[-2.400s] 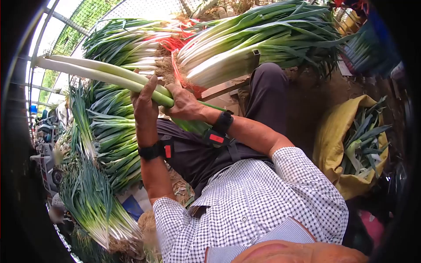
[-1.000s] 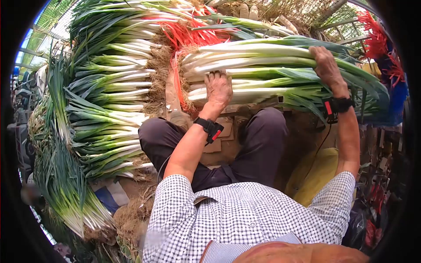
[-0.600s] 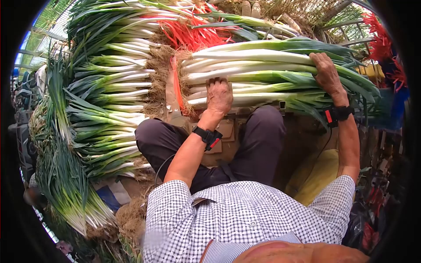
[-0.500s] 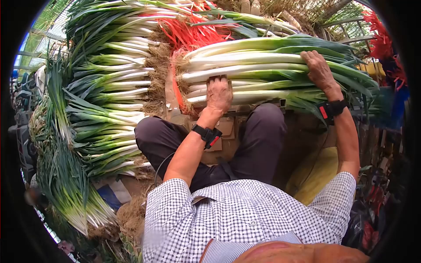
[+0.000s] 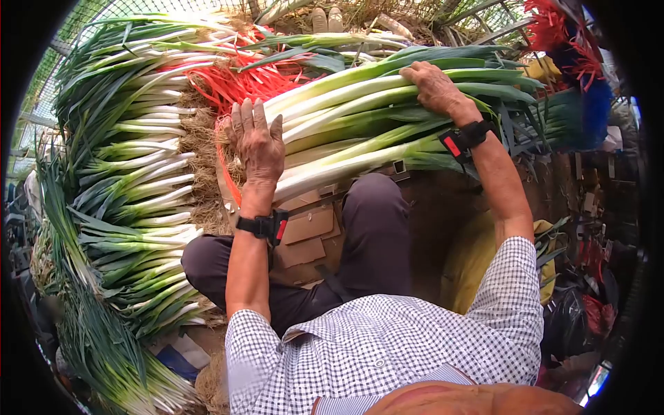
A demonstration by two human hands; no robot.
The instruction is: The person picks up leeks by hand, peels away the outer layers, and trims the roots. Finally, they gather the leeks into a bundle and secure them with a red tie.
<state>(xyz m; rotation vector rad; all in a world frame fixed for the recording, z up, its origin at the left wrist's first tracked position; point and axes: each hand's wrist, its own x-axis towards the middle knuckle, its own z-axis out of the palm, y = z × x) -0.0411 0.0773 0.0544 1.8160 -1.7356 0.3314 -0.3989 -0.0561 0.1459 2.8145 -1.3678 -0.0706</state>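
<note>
A bundle of long leeks [image 5: 360, 104] lies in front of me, white root ends to the left and green leaves to the right. My left hand [image 5: 259, 145] is at the root ends with its fingers stretched out and close together, its palm turned to the stem bases. My right hand [image 5: 439, 90] lies over the top of the bundle where the stalks turn green, its fingers curled on the leeks. Red plastic strips [image 5: 235, 79] lie behind the root ends, and one strand runs down beside my left hand.
Rows of more leeks [image 5: 149, 173] are piled along the left side, roots toward me. Cardboard pieces [image 5: 308, 228] lie between my knees. A yellow sack [image 5: 470, 259] is at my right, and a black plastic bag [image 5: 564, 339] lies beyond it.
My left hand has moved from the middle of the white stems to the root ends, and its fingers have straightened. My right hand stays on the green part. The view has shifted.
</note>
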